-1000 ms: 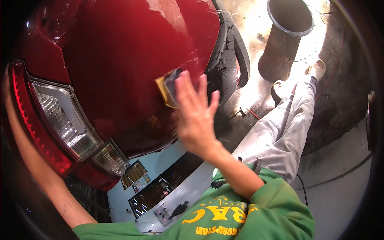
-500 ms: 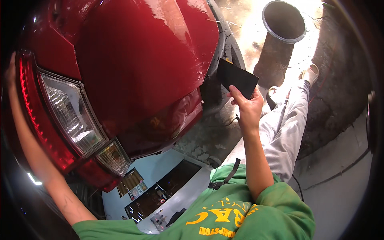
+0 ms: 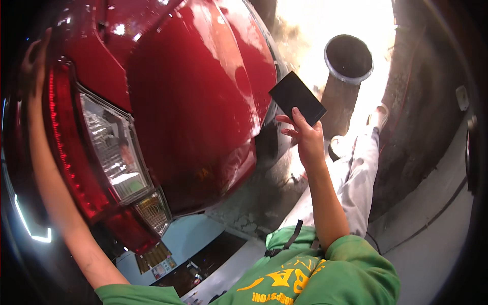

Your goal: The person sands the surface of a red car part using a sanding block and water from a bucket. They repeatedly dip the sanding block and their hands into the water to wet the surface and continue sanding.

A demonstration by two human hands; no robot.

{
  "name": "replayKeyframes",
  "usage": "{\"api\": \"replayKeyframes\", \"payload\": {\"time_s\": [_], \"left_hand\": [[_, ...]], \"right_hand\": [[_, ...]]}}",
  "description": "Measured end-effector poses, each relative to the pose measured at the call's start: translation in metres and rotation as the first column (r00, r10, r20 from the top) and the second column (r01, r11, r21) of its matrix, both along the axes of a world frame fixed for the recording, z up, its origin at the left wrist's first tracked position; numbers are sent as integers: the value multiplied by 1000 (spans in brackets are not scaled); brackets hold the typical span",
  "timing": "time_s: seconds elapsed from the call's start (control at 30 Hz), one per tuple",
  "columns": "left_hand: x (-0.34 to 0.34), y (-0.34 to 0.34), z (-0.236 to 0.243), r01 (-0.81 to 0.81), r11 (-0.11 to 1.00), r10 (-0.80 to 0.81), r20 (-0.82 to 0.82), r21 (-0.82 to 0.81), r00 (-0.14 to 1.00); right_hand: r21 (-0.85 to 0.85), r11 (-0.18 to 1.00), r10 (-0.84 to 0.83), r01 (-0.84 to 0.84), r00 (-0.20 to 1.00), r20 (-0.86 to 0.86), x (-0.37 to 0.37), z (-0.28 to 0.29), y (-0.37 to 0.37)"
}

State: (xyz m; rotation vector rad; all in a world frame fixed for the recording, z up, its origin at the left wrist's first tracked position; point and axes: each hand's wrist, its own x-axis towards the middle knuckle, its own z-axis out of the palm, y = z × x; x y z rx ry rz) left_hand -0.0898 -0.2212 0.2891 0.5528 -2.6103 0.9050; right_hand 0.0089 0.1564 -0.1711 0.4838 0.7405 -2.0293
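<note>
My right hand (image 3: 307, 133) pinches one corner of a flat, stiff black rectangular sheet (image 3: 296, 96), thumb on top and some fingers spread out beside it. The sheet is held in the air by the corner of a glossy red car body (image 3: 188, 101). Far to the left, my left arm reaches past the red and clear tail light (image 3: 109, 142). At its end my left hand (image 3: 38, 58) rests against the dark, shiny surface of the car, fingers apart; the hand is dim and blurred near the picture's rim.
A dark round bucket (image 3: 348, 58) stands on the sunlit concrete floor beyond my feet. My legs in pale trousers (image 3: 358, 183) extend to the right of the car. A pale wall (image 3: 432, 223) curves along the right side. Below the car's corner appears a dark shelf or counter (image 3: 203, 259).
The view has shifted, so the car sits farther right in the picture. The black sheet has tilted a little in my right hand, whose free fingers now stretch out more.
</note>
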Motion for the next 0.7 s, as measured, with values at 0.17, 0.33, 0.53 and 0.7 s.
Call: {"api": "replayKeyframes", "payload": {"time_s": [0.17,0.33,0.53,0.7], "left_hand": [[-23,115,-106,51,883,-277,430,466,859],[-1,142,-118,-333,478,-224,479,813,849],[-15,153,-121,-315,-132,150,333,940,931],[-17,142,-121,-254,-75,123,262,964,957]], "right_hand": [[-53,992,-119,112,978,-171,-75,44,-46],[-238,960,-216,144,926,-308,-126,133,-93],[-322,945,-199,65,893,-403,-139,168,-114],[-302,953,-103,-15,922,-373,-142,172,-106]]}}
